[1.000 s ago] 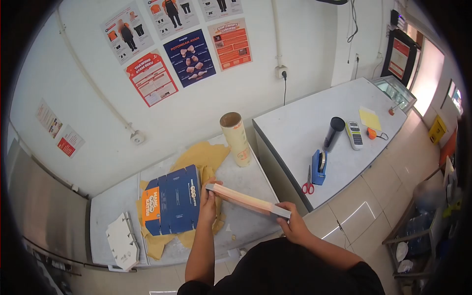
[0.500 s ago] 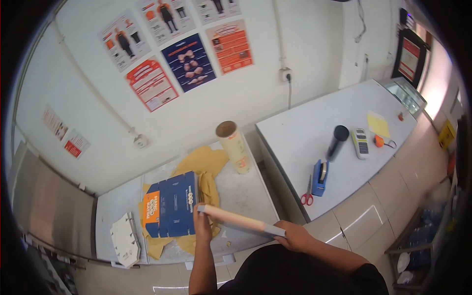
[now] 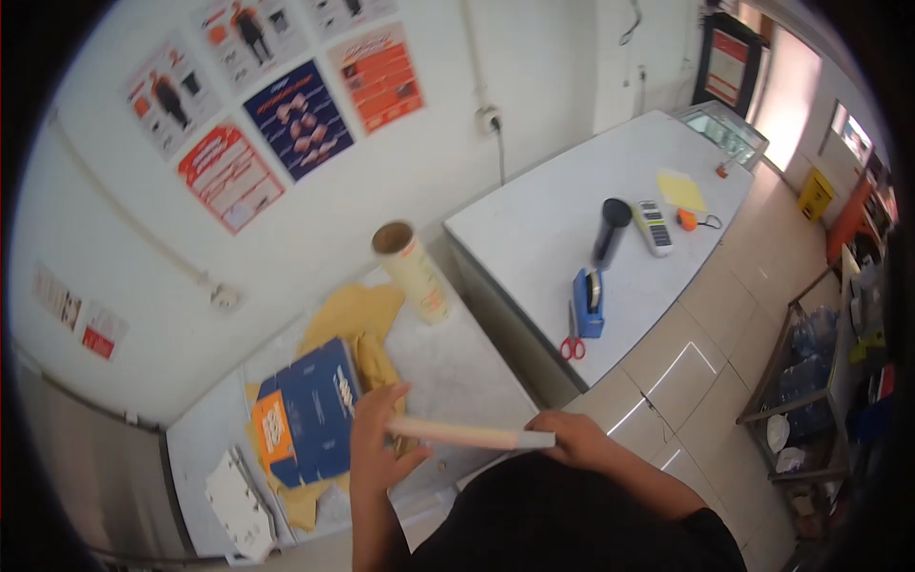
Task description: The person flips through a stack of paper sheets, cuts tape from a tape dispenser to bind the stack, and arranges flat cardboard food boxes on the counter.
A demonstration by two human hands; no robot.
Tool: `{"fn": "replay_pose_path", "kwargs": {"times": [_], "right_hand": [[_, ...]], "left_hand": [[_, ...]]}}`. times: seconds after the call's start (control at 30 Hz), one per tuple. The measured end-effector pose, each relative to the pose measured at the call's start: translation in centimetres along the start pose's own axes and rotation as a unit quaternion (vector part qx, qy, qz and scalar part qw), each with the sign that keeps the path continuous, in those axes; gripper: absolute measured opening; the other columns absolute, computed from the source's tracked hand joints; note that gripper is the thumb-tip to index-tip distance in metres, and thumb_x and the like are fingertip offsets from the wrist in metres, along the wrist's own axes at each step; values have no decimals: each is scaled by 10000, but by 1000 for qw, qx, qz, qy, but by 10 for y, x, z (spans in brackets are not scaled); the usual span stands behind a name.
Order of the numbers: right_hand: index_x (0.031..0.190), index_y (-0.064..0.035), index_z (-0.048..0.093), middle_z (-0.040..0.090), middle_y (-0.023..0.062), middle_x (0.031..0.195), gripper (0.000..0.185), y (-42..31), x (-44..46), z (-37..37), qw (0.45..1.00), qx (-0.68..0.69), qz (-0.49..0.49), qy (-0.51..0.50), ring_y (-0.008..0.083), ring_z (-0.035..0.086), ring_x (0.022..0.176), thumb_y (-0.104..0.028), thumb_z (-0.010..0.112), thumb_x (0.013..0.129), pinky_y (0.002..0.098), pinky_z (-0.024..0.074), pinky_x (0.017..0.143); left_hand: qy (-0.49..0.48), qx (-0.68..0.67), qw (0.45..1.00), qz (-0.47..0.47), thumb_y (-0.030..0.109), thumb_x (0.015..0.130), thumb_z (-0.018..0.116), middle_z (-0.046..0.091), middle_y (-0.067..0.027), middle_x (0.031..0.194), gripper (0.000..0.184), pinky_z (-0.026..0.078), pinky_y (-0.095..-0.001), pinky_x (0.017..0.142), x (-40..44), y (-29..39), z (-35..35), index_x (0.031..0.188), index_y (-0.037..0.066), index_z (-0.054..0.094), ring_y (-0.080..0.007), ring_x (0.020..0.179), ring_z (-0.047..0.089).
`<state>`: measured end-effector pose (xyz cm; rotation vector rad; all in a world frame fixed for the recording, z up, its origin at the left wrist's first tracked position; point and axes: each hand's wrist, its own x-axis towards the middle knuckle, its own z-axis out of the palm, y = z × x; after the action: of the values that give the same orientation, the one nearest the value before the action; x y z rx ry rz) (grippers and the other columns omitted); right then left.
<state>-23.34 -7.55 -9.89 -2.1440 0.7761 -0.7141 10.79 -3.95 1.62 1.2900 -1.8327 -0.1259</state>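
My right hand (image 3: 577, 440) grips one end of a long, thin, straight-edged slab (image 3: 467, 434), seen nearly edge-on, peach-coloured with a greyish-white end. My left hand (image 3: 376, 443) is spread, thumb well apart from the fingers, with the slab's other end between them; whether it touches the palm I can't tell. The slab is just to the right of the blue carton (image 3: 319, 400), flat, matte cardboard with an orange printed panel. Beneath that carton, crumpled tan paper (image 3: 348, 319) spreads over the smooth grey desk (image 3: 467, 367). Behind the carton and to its right stands a pale, glossy roll (image 3: 415, 272) with a hollow brown core. Left of the carton lies flat white cardboard (image 3: 238, 505) with a notched edge.
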Motion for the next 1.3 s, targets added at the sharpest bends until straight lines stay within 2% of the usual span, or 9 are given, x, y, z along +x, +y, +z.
{"fn": "replay_pose_path", "kwargs": {"times": [0.1,0.43,0.53,0.63,0.7,0.83,0.93,1.03,1.3], "right_hand": [[1194,-88,658,699,125,1207,304,-13,-1,0,998,24,57,-18,377,697,1096,-96,757,906,454,577,907],[1258,-49,607,676,192,1226,398,-8,2,8,998,9,69,3,420,667,1136,-106,783,906,465,537,979],[1300,-30,606,672,177,1258,391,-6,4,-17,999,42,-5,21,373,677,1143,-276,717,1017,453,537,985],[1330,-18,621,673,136,1302,593,81,-3,-36,939,185,68,281,247,674,1142,-543,423,1140,402,570,892],[1254,-3,676,718,134,1159,489,133,4,-67,863,140,241,421,237,695,1074,-443,507,1122,384,569,847],[1186,18,702,732,128,1145,450,228,15,-98,823,36,438,359,238,713,1052,-394,545,1099,396,573,806],[1173,24,712,732,151,1118,434,269,34,-92,838,-72,419,342,276,727,1042,-373,555,1092,407,605,760],[1103,89,749,757,290,1047,461,272,57,-81,792,81,469,382,361,774,870,-345,600,1062,441,611,706],[1153,83,678,707,197,1039,320,268,84,-64,746,154,506,405,300,743,881,-220,662,1050,432,650,657]], "left_hand": [[-169,-62,984,-11,335,749,937,754,-124,1102,553,534,-430,906,5,-21,-5,1186,59,740,-347,1026,698],[-134,-37,989,52,284,746,910,759,-61,927,337,533,-399,751,2,-13,-7,984,87,776,-292,854,698],[-115,-45,991,47,232,699,931,762,-58,874,319,516,-392,708,-1,-13,-1,947,84,795,-283,795,689],[-119,-38,992,32,260,729,915,759,-50,907,319,530,-398,743,-4,-11,-2,958,92,772,-288,816,690],[-117,-44,991,40,250,717,921,761,-50,909,330,529,-395,740,-4,-13,-1,965,89,775,-288,812,688],[-122,-46,991,38,250,711,925,763,-52,911,345,528,-396,735,-5,-13,-1,980,88,781,-286,809,687],[-125,-38,991,38,256,710,927,766,-53,917,351,535,-394,743,-4,-10,-3,984,90,783,-283,821,694],[-121,-38,992,27,263,708,928,766,-53,918,354,543,-390,753,-6,-10,-2,982,92,783,-282,834,701],[-125,-17,992,23,274,708,928,771,-46,910,354,549,-387,770,-8,-9,-3,985,104,787,-276,844,707]]}}
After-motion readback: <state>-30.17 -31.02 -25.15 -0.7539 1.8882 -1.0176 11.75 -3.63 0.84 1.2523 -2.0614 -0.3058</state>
